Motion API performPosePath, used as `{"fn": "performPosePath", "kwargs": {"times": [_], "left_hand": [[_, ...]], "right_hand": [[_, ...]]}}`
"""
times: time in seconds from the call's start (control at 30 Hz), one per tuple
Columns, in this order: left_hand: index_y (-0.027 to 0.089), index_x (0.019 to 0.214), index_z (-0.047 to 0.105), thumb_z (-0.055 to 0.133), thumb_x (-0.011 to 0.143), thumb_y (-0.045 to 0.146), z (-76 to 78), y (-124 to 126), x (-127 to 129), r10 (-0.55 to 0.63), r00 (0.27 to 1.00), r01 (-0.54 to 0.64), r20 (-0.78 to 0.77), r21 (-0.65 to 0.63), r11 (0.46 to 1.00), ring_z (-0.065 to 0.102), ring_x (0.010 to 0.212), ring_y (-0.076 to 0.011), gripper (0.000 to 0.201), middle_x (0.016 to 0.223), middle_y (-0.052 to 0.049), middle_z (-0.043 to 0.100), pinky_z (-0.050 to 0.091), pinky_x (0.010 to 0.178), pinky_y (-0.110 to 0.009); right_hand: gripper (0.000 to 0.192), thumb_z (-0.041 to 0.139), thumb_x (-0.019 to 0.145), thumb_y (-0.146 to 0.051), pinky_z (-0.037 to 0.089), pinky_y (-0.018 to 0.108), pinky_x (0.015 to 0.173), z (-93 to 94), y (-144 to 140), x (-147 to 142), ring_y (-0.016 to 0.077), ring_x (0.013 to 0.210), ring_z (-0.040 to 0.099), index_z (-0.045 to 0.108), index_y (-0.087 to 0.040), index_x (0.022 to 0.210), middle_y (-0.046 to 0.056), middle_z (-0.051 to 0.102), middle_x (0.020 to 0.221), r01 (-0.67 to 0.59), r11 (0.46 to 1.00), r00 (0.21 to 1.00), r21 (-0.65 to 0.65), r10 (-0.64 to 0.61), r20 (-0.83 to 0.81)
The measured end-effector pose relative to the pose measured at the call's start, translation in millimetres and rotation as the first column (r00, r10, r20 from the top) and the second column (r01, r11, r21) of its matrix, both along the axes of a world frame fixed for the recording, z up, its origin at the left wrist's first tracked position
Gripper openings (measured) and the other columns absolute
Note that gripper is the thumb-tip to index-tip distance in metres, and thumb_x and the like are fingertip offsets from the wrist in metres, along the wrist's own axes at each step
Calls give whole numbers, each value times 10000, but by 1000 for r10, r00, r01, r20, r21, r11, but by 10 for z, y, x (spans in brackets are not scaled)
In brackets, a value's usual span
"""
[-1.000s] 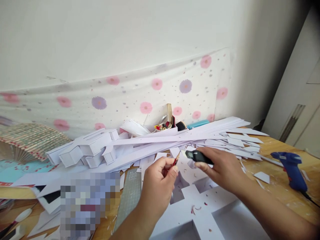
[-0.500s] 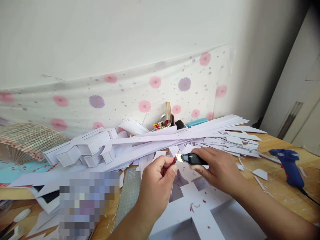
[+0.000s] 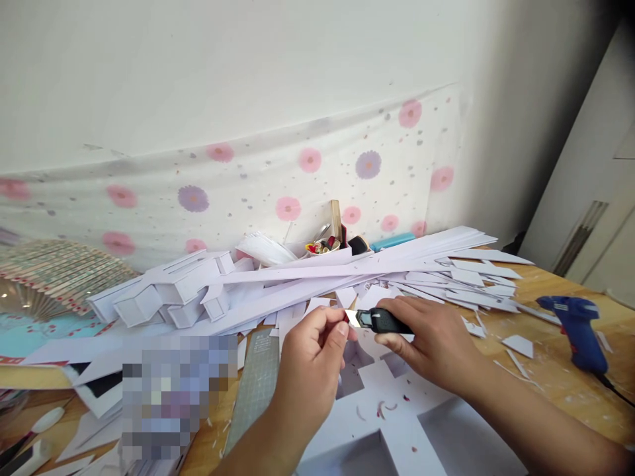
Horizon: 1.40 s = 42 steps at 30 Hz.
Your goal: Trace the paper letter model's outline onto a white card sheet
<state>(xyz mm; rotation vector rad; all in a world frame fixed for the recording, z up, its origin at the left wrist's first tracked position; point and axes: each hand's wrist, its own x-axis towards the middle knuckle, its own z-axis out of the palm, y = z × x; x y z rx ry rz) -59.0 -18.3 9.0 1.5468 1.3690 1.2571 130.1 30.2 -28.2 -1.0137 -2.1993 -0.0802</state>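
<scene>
Two hands work together: the right hand (image 3: 436, 340) grasps one black utility knife (image 3: 381, 320), its metal blade meeting the red pencil (image 3: 345, 318) pinched by the left hand (image 3: 312, 360).

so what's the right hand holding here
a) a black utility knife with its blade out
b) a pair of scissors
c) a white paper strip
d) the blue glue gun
a: the right hand grips a black utility knife with its blade pointing toward the left hand, which pinches a small red-tipped item at the blade's tip; the blue glue gun lies untouched on the wooden table off to the right.
</scene>
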Motion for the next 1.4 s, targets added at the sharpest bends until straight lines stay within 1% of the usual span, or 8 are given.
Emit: {"fn": "performPosePath", "kwargs": {"times": [0.2,0.4,0.5,0.63,0.77,0.9,1.3,1.4], "left_hand": [[196,850,621,521,853,301,27,-52,55,55,998,-55,4,30,998,432,530,-77,145,712,26,623,362,514,-192],[210,912,634,523,848,323,-49,-17,5,30,998,-28,-57,49,998,433,529,-84,170,715,27,622,357,525,-213],[216,891,640,524,846,315,-68,-19,-19,24,998,-20,-62,60,998,453,544,-88,159,706,23,623,362,531,-212],[213,882,644,535,827,301,-87,-11,-14,24,998,-20,-53,67,998,490,576,-101,150,715,8,632,388,540,-212],[205,920,638,566,789,285,-110,53,-5,43,999,-43,10,19,999,502,580,-99,169,752,0,633,409,534,-209],[201,964,650,569,791,301,-87,58,-1,44,999,-44,20,-2,999,489,559,-94,215,760,-3,632,416,515,-206],[193,878,645,565,805,277,-47,-1,19,-9,999,10,46,-2,1000,447,539,-75,136,665,32,583,392,517,-185],[199,897,645,563,808,276,-28,-36,18,-21,999,23,41,-41,999,457,567,-82,144,702,23,591,398,532,-193]], "right_hand": [[399,417,910,-572,318,280,587,5,5,29,176,663,544,596,-224,987,10,600,736,-26,1000,1000,-3,26,4],[400,426,908,-559,343,287,584,-16,63,57,190,665,573,622,-221,993,22,634,739,33,987,999,155,-37,21],[435,423,888,-589,352,277,528,-5,229,242,205,646,605,648,-236,1008,36,685,762,245,962,969,118,-240,-52],[456,432,859,-618,312,258,439,23,369,461,216,536,593,657,-245,993,12,655,596,538,843,833,-22,-536,-140],[417,419,900,-571,394,273,566,-1,204,268,209,725,645,625,-235,1038,44,705,862,210,973,975,93,-201,-94],[394,421,907,-569,356,273,585,-22,31,19,177,670,583,600,-229,994,15,642,761,-9,999,999,31,9,-31],[433,396,910,-587,339,276,591,-34,29,-5,175,649,557,611,-218,977,18,614,717,-33,997,999,69,33,-1],[430,406,903,-582,361,274,563,-23,158,132,191,664,599,636,-228,988,34,668,763,118,985,993,130,-114,-35]]}}
